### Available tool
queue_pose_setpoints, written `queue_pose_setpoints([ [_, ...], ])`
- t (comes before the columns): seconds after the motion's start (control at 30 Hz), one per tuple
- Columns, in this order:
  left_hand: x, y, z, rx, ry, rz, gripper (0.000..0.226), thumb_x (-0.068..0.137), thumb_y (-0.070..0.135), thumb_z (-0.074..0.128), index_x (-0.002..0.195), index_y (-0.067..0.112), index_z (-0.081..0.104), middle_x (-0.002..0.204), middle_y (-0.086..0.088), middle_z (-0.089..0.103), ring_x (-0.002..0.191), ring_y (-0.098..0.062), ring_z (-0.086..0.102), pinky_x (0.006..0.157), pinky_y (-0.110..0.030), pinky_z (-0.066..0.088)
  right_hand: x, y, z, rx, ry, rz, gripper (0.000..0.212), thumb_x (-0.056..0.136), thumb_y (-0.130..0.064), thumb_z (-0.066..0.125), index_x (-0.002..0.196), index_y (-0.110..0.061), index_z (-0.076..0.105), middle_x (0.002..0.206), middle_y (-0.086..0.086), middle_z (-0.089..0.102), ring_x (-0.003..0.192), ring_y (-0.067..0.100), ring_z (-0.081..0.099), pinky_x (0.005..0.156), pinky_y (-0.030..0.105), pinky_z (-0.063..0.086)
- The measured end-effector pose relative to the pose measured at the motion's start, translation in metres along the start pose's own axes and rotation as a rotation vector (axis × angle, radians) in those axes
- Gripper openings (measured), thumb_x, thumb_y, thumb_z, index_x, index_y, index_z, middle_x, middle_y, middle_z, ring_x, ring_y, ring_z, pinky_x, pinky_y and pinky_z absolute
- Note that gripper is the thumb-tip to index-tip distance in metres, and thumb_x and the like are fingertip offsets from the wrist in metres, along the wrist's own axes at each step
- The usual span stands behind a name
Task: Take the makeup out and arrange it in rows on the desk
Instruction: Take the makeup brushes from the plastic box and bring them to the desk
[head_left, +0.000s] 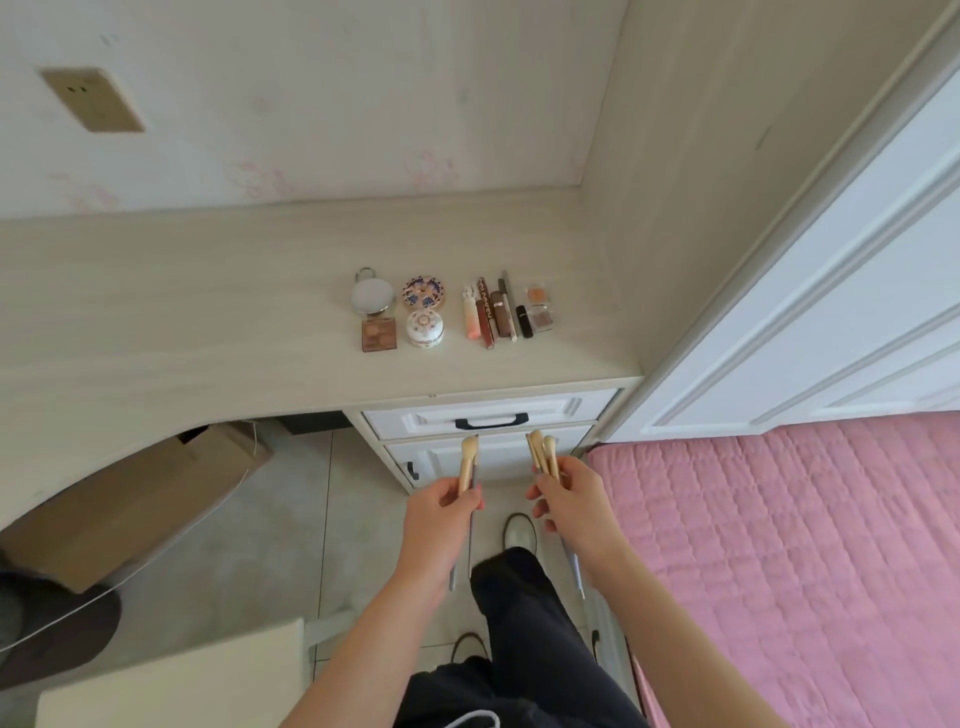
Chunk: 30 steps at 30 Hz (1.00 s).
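Observation:
My left hand (439, 514) grips one makeup brush (468, 462) with pale bristles pointing up, in front of the drawers. My right hand (574, 501) holds a bunch of several similar brushes (543, 453), their grey handles sticking out below the palm. On the desk (208, 312) beyond lie rows of makeup: a round white compact (372, 298), a patterned round compact (423, 292), a square palette (379, 334), a small white jar (425, 328), several lip tubes and pencils (493, 314), and two small eyeshadow pans (540, 306).
White drawers (488, 418) with a black handle sit under the desk. A pink quilted bed (779, 545) is at the right, beside a white door (831, 291). A cardboard box (130, 504) stands under the desk at left. My dark-trousered leg and slippers are below.

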<state>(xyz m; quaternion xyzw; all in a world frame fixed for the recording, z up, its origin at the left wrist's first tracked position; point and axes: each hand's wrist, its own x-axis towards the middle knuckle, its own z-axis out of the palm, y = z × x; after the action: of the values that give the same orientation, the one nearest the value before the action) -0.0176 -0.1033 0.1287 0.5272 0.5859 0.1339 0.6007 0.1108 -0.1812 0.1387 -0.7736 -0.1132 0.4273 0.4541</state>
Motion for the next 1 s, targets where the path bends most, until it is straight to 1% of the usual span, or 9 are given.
queue_pose_setpoints([
  [0.13, 0.034, 0.032, 0.016, 0.026, 0.027, 0.007, 0.017, 0.09, 0.023, 0.061, 0.078, 0.015, 0.07, 0.079, 0.002, 0.068, 0.076, -0.008, 0.06, 0.061, -0.02, 0.038, 0.042, -0.029, -0.007, 0.002, -0.016, 0.004, 0.017, 0.092, -0.009, 0.045, 0.095, -0.018, 0.059, 0.072, 0.001, 0.063, 0.058, 0.013, 0.055, 0.052, 0.024, 0.044],
  [0.27, 0.069, 0.07, 0.036, -0.002, 0.025, -0.01, 0.014, 0.09, 0.022, 0.062, 0.079, 0.019, 0.07, 0.08, 0.003, 0.071, 0.079, -0.008, 0.061, 0.063, -0.02, 0.038, 0.085, -0.061, -0.02, -0.028, -0.035, 0.003, 0.018, 0.092, -0.006, 0.044, 0.094, -0.018, 0.058, 0.073, 0.001, 0.064, 0.056, 0.013, 0.056, 0.051, 0.025, 0.044],
  [0.4, 0.102, 0.105, 0.057, -0.022, 0.03, 0.004, 0.013, 0.089, 0.018, 0.063, 0.078, 0.02, 0.069, 0.073, 0.006, 0.07, 0.074, -0.008, 0.062, 0.062, -0.02, 0.04, 0.125, -0.091, -0.035, -0.081, -0.056, -0.003, 0.019, 0.09, -0.007, 0.044, 0.097, -0.016, 0.058, 0.075, 0.003, 0.066, 0.057, 0.013, 0.056, 0.051, 0.026, 0.043],
  [0.53, 0.132, 0.134, 0.083, -0.032, 0.001, -0.024, 0.013, 0.087, 0.011, 0.063, 0.078, 0.019, 0.069, 0.077, 0.001, 0.07, 0.071, -0.01, 0.062, 0.06, -0.022, 0.042, 0.163, -0.111, -0.049, -0.111, -0.034, -0.015, 0.019, 0.091, -0.006, 0.043, 0.101, -0.012, 0.057, 0.079, 0.006, 0.066, 0.058, 0.016, 0.054, 0.052, 0.026, 0.041],
  [0.67, 0.162, 0.156, 0.108, 0.077, -0.061, -0.014, 0.008, 0.084, 0.011, 0.064, 0.078, 0.007, 0.066, 0.071, -0.005, 0.061, 0.063, -0.016, 0.054, 0.061, -0.026, 0.044, 0.201, -0.123, -0.06, -0.146, 0.033, -0.011, 0.016, 0.095, -0.009, 0.044, 0.105, -0.011, 0.055, 0.081, 0.005, 0.066, 0.059, 0.016, 0.055, 0.051, 0.025, 0.042],
  [0.77, 0.183, 0.17, 0.128, 0.131, -0.111, -0.007, 0.016, 0.083, 0.009, 0.064, 0.069, 0.007, 0.056, 0.06, -0.004, 0.049, 0.055, -0.017, 0.046, 0.059, -0.03, 0.04, 0.23, -0.131, -0.067, -0.143, 0.062, 0.028, 0.014, 0.097, -0.013, 0.045, 0.107, -0.012, 0.055, 0.083, 0.004, 0.066, 0.061, 0.016, 0.059, 0.055, 0.027, 0.045],
  [0.8, 0.189, 0.174, 0.135, 0.156, -0.119, 0.0, 0.015, 0.083, 0.009, 0.065, 0.07, 0.007, 0.057, 0.059, -0.003, 0.047, 0.055, -0.017, 0.045, 0.059, -0.03, 0.039, 0.239, -0.133, -0.069, -0.131, 0.075, 0.041, 0.014, 0.097, -0.013, 0.046, 0.107, -0.011, 0.055, 0.083, 0.005, 0.067, 0.061, 0.016, 0.06, 0.056, 0.027, 0.046],
  [0.93, 0.216, 0.188, 0.159, 0.261, -0.144, 0.008, 0.011, 0.083, 0.014, 0.065, 0.081, 0.003, 0.065, 0.065, -0.003, 0.057, 0.058, -0.015, 0.053, 0.059, -0.026, 0.045, 0.27, -0.135, -0.075, -0.034, 0.111, 0.105, 0.014, 0.096, -0.013, 0.048, 0.107, -0.01, 0.056, 0.086, 0.008, 0.069, 0.062, 0.019, 0.063, 0.054, 0.028, 0.046],
  [1.0, 0.228, 0.193, 0.169, 0.32, -0.169, 0.011, 0.012, 0.082, 0.014, 0.065, 0.073, 0.008, 0.06, 0.061, -0.002, 0.053, 0.054, -0.013, 0.05, 0.052, -0.023, 0.04, 0.284, -0.133, -0.078, -0.008, 0.122, 0.135, 0.013, 0.095, -0.011, 0.049, 0.105, -0.01, 0.057, 0.086, 0.008, 0.069, 0.064, 0.02, 0.065, 0.055, 0.029, 0.048],
])
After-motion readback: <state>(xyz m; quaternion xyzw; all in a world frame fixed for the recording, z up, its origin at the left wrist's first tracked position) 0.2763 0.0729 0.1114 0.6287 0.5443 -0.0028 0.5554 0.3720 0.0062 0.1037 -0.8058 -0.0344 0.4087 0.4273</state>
